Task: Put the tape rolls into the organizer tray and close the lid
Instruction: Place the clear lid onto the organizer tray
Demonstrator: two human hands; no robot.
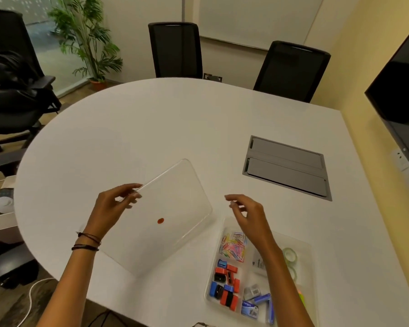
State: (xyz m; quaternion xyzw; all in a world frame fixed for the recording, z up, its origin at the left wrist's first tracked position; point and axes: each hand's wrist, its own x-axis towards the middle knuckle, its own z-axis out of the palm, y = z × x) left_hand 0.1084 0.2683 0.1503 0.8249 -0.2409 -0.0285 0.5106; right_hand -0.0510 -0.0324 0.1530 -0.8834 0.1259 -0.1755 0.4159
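My left hand (pixel 115 204) pinched the edge of the clear plastic lid with a red dot (pixel 165 215), held tilted over the white tabletop (pixel 151 128). My right hand (pixel 250 213) hovered above the clear divided organizer tray (pixel 222 234), fingers loosely spread, holding nothing. Two pale green tape rolls (pixel 291 256) lay in its right compartment, beside coloured paper clips (pixel 234 246), red and blue sharpeners (pixel 226 286) and blue staple boxes (pixel 257 300). My forearm covered part of a white label; its writing was unreadable. A grey cable hatch (pixel 286 166) sat farther off.

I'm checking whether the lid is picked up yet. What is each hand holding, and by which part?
The left hand pinches the clear lid by its left edge, near the far corner. The right hand is open above the organizer tray, holding nothing.
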